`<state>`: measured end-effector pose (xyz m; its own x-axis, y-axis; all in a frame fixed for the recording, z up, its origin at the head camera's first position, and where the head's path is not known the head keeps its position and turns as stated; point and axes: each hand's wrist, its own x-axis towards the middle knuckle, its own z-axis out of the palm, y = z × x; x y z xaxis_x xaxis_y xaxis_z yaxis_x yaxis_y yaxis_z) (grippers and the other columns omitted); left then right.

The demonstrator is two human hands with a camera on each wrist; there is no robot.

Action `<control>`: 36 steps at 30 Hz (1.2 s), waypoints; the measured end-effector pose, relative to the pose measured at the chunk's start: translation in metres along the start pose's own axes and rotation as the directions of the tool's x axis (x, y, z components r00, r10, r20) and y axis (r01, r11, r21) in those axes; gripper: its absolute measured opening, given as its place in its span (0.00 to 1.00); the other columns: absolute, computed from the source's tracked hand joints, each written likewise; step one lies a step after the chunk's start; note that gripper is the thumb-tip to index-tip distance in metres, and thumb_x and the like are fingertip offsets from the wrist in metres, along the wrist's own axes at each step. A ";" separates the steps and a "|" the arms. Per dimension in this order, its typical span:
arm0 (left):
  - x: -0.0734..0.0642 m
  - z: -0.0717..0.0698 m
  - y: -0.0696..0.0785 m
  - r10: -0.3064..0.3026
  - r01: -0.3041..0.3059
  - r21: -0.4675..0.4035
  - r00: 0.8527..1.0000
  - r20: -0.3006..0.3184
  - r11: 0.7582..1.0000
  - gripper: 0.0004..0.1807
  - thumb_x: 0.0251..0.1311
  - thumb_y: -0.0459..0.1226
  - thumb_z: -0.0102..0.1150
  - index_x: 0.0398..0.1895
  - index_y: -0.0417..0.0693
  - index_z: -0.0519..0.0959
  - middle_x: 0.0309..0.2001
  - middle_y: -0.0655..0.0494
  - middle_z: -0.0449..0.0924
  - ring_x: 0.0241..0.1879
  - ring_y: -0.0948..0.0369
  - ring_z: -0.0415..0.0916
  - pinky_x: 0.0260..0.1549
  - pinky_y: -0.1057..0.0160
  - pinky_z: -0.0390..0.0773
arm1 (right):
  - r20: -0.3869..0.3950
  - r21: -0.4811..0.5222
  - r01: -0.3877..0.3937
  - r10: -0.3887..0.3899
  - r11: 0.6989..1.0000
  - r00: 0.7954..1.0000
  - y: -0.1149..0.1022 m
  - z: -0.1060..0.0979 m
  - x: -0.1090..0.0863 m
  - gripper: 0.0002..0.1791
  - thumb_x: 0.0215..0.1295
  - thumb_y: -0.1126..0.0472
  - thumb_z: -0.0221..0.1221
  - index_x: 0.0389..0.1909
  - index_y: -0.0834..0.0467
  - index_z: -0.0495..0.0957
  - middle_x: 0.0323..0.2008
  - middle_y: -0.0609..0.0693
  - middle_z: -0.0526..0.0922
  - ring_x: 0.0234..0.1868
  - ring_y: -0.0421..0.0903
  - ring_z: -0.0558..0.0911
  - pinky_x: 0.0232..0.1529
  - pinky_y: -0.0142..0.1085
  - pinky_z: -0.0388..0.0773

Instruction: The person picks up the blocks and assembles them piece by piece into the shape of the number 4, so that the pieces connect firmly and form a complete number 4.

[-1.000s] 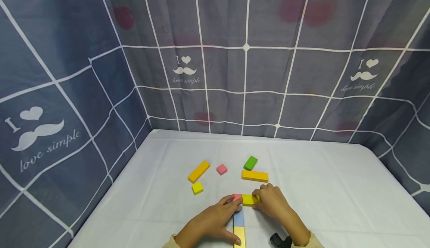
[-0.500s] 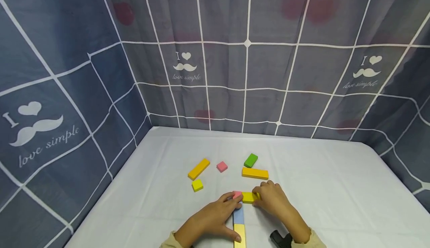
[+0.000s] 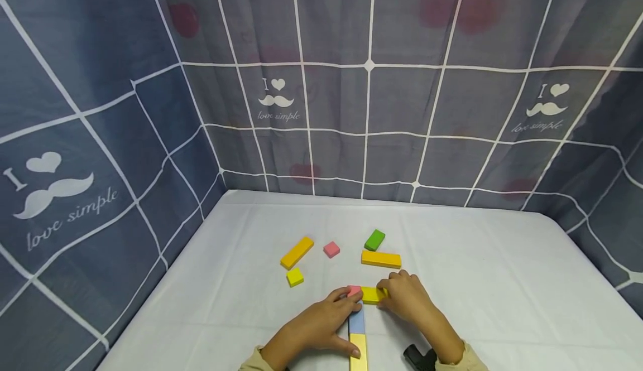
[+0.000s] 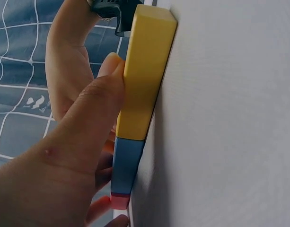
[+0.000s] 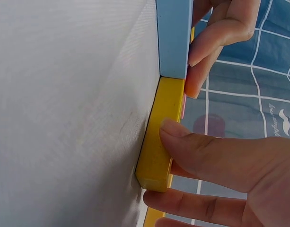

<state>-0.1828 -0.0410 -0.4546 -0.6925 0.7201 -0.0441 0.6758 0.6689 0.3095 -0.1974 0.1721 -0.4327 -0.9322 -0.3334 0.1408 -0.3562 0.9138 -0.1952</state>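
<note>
Pale-yellow block (image 3: 360,364) nearest, touched by thumb of left hand (image 3: 325,322), fingers relaxed, spread; blue block (image 3: 356,323) abutted beyond; bright-yellow block (image 3: 371,295), right of row's end, pinched by right hand (image 3: 409,302). Farther, green block (image 3: 374,240).

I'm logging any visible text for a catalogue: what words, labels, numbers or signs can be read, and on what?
"I (heart, moustache) love simple": left curtain, large print.
"I (heart, moustache) love simple": back curtain, left print.
"I (heart, moustache) love simple": back curtain, right print.
Curtain lettering in both wrist views: too small or blurred to read surely.
Blocks: no lettering shows.
</note>
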 end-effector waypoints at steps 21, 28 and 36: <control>0.000 -0.002 -0.001 0.021 -0.021 0.002 0.999 0.047 1.000 0.44 0.49 0.67 0.57 0.65 0.52 0.67 0.73 0.59 0.55 0.74 0.60 0.49 0.66 0.63 0.64 | 0.052 -0.003 -0.034 0.034 0.999 0.998 0.002 -0.002 0.001 0.11 0.41 0.57 0.74 0.25 0.56 0.83 0.19 0.44 0.70 0.26 0.45 0.64 0.30 0.40 0.64; 0.000 -0.002 -0.001 0.023 -0.023 0.001 0.999 0.047 1.000 0.44 0.48 0.66 0.57 0.65 0.52 0.67 0.74 0.60 0.54 0.74 0.60 0.49 0.66 0.63 0.64 | 0.057 0.006 -0.037 0.037 0.999 0.998 0.002 -0.002 0.001 0.11 0.42 0.57 0.74 0.25 0.56 0.83 0.19 0.44 0.70 0.26 0.45 0.64 0.30 0.40 0.63; -0.002 -0.002 0.000 0.064 -0.065 0.075 0.998 0.014 0.995 0.45 0.49 0.67 0.55 0.66 0.52 0.66 0.72 0.58 0.57 0.73 0.57 0.53 0.64 0.63 0.67 | 0.028 -0.002 -0.024 0.024 1.000 0.999 0.002 0.000 0.002 0.11 0.41 0.57 0.74 0.23 0.56 0.81 0.18 0.44 0.68 0.26 0.44 0.65 0.30 0.39 0.62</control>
<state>-0.1817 -0.0428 -0.4527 -0.6440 0.7641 -0.0372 0.7367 0.6325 0.2393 -0.1995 0.1734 -0.4326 -0.9419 -0.3179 0.1087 -0.3339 0.9219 -0.1965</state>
